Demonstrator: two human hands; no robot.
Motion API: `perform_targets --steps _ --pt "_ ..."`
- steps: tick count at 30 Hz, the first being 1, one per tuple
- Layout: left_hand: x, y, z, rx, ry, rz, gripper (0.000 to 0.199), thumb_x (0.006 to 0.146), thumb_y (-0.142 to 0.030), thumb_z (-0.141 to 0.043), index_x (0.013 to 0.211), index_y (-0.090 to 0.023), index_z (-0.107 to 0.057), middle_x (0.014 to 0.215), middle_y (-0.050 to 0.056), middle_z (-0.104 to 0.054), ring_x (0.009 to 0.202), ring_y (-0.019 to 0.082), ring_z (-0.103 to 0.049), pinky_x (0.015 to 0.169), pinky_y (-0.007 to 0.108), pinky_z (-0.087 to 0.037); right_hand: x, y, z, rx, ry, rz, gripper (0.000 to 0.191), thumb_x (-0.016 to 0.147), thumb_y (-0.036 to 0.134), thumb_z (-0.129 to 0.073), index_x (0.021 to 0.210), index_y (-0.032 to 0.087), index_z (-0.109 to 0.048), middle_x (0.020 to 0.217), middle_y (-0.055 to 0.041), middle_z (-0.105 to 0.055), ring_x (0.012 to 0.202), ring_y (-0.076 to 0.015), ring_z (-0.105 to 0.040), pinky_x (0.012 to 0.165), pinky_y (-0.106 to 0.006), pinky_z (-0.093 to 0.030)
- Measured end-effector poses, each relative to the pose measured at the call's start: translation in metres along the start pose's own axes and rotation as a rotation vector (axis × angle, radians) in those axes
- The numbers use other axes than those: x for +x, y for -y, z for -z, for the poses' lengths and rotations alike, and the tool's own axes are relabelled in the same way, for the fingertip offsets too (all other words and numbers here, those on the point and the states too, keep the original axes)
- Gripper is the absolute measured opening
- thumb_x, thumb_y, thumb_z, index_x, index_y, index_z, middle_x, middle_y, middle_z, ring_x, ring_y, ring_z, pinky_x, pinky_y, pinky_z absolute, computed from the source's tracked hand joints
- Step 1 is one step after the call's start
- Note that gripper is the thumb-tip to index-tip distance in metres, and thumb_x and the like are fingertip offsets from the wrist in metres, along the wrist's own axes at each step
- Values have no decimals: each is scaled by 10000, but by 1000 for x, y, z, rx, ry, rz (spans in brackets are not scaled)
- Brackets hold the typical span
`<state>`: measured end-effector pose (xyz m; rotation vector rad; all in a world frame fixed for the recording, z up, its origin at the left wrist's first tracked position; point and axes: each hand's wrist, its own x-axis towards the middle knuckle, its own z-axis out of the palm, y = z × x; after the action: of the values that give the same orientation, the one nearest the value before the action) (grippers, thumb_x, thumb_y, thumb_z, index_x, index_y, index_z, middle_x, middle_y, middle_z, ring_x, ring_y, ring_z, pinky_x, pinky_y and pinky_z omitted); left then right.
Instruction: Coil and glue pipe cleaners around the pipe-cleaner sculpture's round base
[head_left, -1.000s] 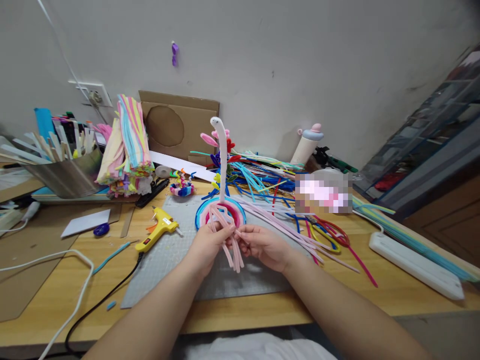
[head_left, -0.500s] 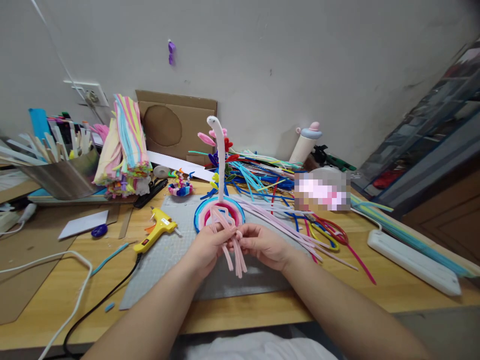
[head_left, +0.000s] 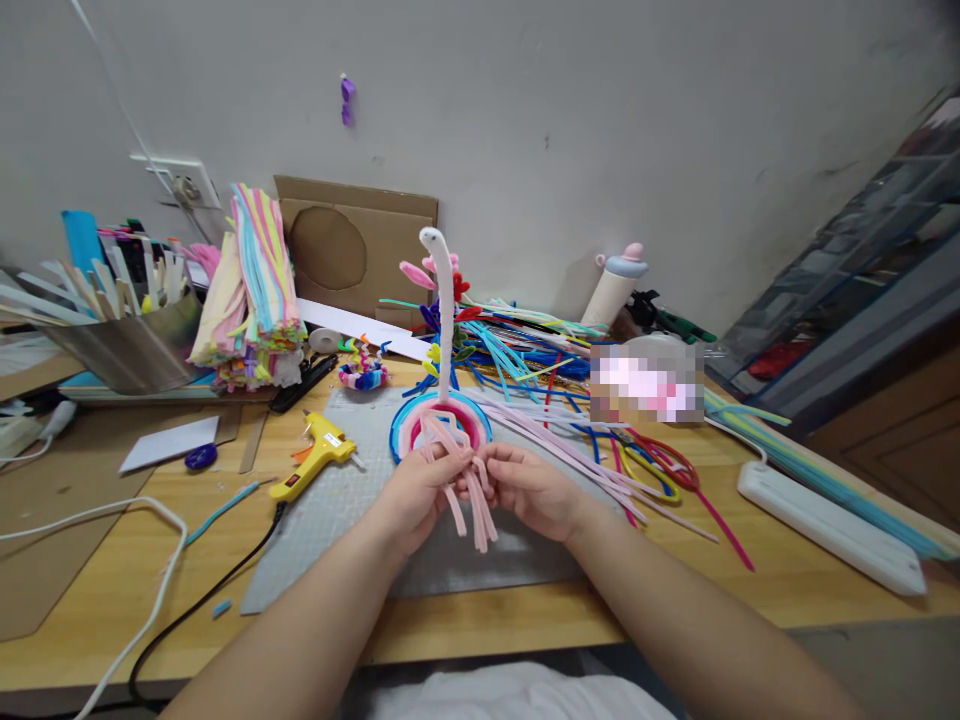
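Both the left hand (head_left: 415, 492) and the right hand (head_left: 529, 490) pinch a bundle of pale pink pipe cleaners (head_left: 472, 500) between them, its loose ends hanging below the fingers, just in front of a coiled disc (head_left: 440, 423) with a white upright stem (head_left: 446, 310), a yellow glue gun (head_left: 315, 458) lying left of the left hand
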<state>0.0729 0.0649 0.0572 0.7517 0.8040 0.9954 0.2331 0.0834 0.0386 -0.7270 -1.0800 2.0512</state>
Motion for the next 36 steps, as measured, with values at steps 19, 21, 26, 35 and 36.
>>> perform_targets --steps 19,21,26,35,36 --pt "1 0 1 232 -127 -229 266 655 -347 -775 764 -137 -654 683 21 -662 599 127 -593 572 233 -462 5 -10 -3 -159 -35 170 444 628 269 -836 972 199 -565 911 7 -642 826 -139 -598 713 -254 -436" --pt "1 0 0 238 -121 -223 286 650 -360 -779 771 -133 -652 683 32 -665 603 148 -606 565 248 -468 6 -12 -4 -94 -23 139 469 634 254 -834 997 205 -541 872 6 -661 787 -147 -620 672 -256 -446" --pt "2 -3 2 188 -172 -305 478 743 -574 -640 983 -161 -625 865 59 -689 748 183 -637 645 276 -492 5 -8 1 36 -26 47 243 760 262 -744 889 173 -558 697 29 -632 553 -65 -532 518 -182 -366" --pt "-2 -13 8 138 -167 -589 350 896 -412 -515 1184 -230 -597 1150 65 -638 1028 197 -591 894 311 -440 0 5 8 338 206 -301 185 819 276 -644 942 160 -566 641 41 -524 487 -38 -393 507 -169 -333" --pt "-3 -13 7 153 -136 -612 320 901 -395 -511 1147 -224 -622 1158 67 -634 1074 205 -571 937 320 -418 0 5 9 352 224 -322 185 811 264 -646 940 159 -566 636 44 -518 479 -36 -378 501 -165 -326"
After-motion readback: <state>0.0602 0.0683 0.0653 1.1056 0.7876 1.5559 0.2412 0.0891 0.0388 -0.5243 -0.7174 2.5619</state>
